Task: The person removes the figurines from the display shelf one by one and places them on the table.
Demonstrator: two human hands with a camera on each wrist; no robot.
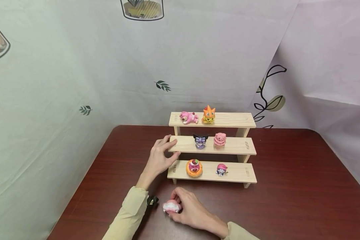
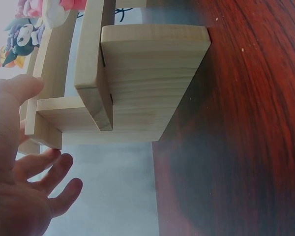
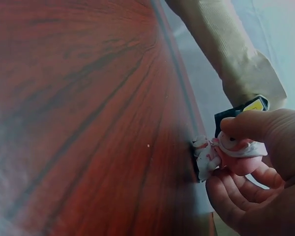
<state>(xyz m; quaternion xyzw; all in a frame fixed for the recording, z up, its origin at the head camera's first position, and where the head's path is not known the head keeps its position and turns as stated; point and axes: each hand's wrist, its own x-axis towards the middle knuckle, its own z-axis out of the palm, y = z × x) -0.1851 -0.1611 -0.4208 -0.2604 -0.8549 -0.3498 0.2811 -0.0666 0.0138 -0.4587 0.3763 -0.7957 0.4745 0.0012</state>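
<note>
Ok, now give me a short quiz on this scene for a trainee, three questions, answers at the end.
1. True or false: the right hand is holding a pink-and-white toy.
2. How many toys are on the wooden stand?
3. Which level of the stand is the left hand at? (a) top (b) middle (c) bottom

Key:
1. True.
2. Six, two on each level.
3. (b): the left hand is at the left end of the middle level.
</note>
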